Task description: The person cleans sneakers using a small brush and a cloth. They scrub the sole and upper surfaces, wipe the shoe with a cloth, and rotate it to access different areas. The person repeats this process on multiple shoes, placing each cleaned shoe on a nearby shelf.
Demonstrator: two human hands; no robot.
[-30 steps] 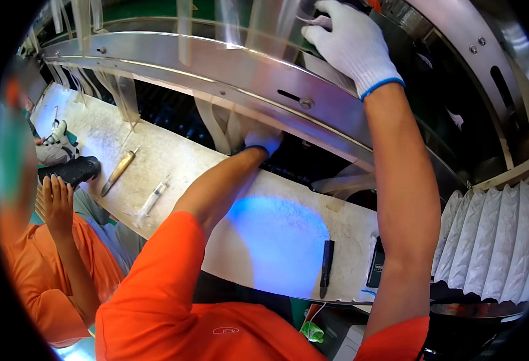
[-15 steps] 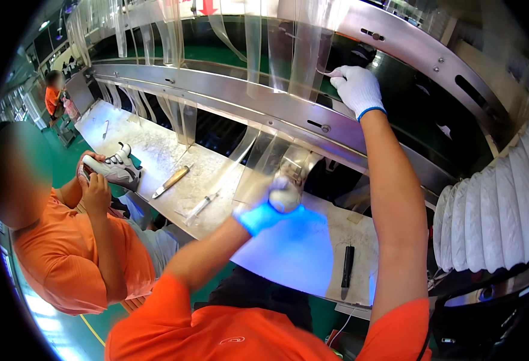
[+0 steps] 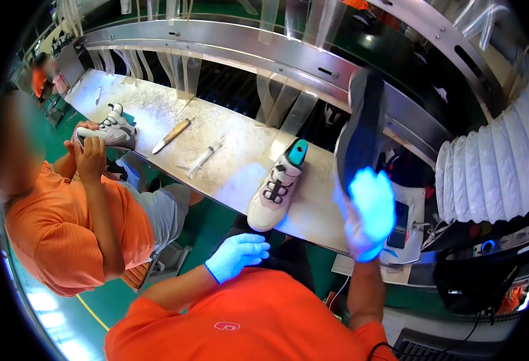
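My right hand (image 3: 369,216), in a white glove glowing blue under the light, grips a shoe (image 3: 365,126) by its near end. That shoe stands up on end with its dark sole showing; most of its upper is hidden. Below the bench edge my left hand (image 3: 239,257), also gloved, has its fingers stretched out and holds nothing. Just above it, a light sneaker (image 3: 273,191) with dark straps rests on the bench, its toe toward me. A teal form (image 3: 298,151) fills the sneaker's opening.
A wooden-handled knife (image 3: 172,136) and a syringe (image 3: 205,156) lie on the bench (image 3: 150,105). At left a co-worker (image 3: 78,225) holds another shoe (image 3: 115,129). Clear strips (image 3: 183,75) hang along the metal rail (image 3: 216,39). A ribbed white duct (image 3: 487,174) and a black phone-like device (image 3: 398,224) are at right.
My right hand has come down from the conveyor and now holds a shoe. My left hand has let go of the sneaker and drawn back toward my body. The view has shifted.
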